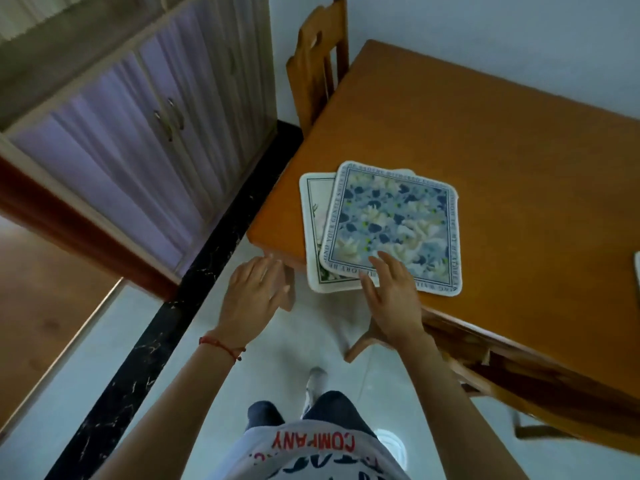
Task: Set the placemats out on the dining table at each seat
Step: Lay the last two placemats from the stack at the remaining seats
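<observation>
1. Two hands in view: right hand (pixel 391 292) lay with straight fingers on the near edge of the blue floral placemat (pixel 391 225), not curled round it.
2. Left hand (pixel 254 296) hovered released, fingers relaxed, just off the desk corner, holding nothing; one red cord bracelet (pixel 223 346) on that wrist.
3. Two placemats stacked askew at the near corner of the desk (pixel 502 150): blue one on top, pale cream placemat (pixel 313 220) beneath, showing at the left side.
4. One white edge of something (pixel 636 271) at the far right, unidentifiable.
5. One wooden chair (pixel 317 64) beside the desk's far end; one cabinet (pixel 138 133) with two handled doors at left.
</observation>
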A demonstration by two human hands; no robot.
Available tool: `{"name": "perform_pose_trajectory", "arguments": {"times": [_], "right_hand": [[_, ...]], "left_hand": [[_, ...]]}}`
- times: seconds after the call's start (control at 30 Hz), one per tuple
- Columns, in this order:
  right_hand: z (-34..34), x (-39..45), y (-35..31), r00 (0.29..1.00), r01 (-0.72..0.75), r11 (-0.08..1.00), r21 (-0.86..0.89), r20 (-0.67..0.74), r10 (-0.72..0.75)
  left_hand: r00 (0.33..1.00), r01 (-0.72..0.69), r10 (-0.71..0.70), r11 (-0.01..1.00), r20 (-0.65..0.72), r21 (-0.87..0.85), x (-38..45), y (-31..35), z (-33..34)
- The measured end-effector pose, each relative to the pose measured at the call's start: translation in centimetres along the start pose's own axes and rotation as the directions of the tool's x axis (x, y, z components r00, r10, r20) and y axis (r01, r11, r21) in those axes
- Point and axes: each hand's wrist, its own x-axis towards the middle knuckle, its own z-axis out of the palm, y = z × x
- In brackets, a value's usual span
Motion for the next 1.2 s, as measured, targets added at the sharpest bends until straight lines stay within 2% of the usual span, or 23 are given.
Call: {"name": "perform_pose_trajectory", "arguments": {"times": [0.23, 0.47, 0.7, 0.8, 0.97, 1.07, 1.2], "right_hand": [[-1.1, 3.2, 1.6, 0.995, -0.102, 0.992, 0.075, 0.022, 0.1], [-1.8, 6.7, 4.4, 0.979, -0.206, 0.976, 0.072, 0.001, 0.206], [-2.0, 9.9, 7.1, 0.929, -0.362, 0.928, 0.088, -0.047, 0.367], [-2.1, 10.4, 7.7, 0.9, -0.423, 0.9, 0.105, -0.062, 0.431], [-2.4, 11.0, 9.7, 0.862, -0.494, 0.862, 0.108, -0.067, 0.503], [-2.5, 11.6, 11.2, 0.847, -0.524, 0.846, 0.1, -0.043, 0.53], [-2.6, 12.2, 13.0, 0.824, -0.561, 0.821, 0.103, -0.021, 0.566]], "left_hand": [[0.998, -0.065, 0.066, 0.995, 0.006, -0.082, 7.1, 2.4, 0.3], [0.985, -0.084, 0.115, 0.97, 0.125, -0.229, 13.3, 3.6, 0.5], [0.971, -0.048, 0.127, 0.932, 0.201, -0.36, 18.5, 3.4, 1.2], [0.966, 0.027, 0.087, 0.904, 0.245, -0.426, 19.9, 3.9, 1.7], [0.939, 0.242, -0.059, 0.812, 0.339, -0.531, 21.5, 4.8, 3.1], [0.908, 0.373, -0.175, 0.751, 0.38, -0.545, 21.9, 5.5, 3.9], [0.875, 0.462, -0.266, 0.706, 0.404, -0.537, 21.9, 7.0, 3.7]]}}
